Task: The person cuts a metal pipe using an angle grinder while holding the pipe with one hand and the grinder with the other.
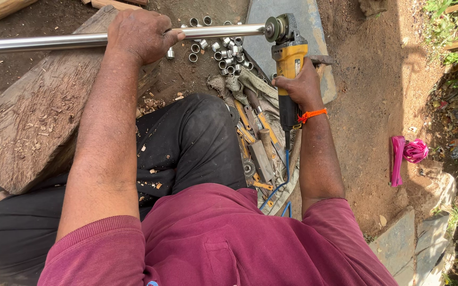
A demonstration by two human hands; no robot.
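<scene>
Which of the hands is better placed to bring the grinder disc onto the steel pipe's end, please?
Right hand, probably: it grips the yellow angle grinder, its disc at the steel pipe end. Left hand pins the pipe.

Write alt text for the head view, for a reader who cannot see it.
A person's left hand grips a shiny metal tube on a wooden log, while the right hand holds a yellow angle grinder at the tube's end. Short cut tube pieces lie on the dirt beyond.
</scene>
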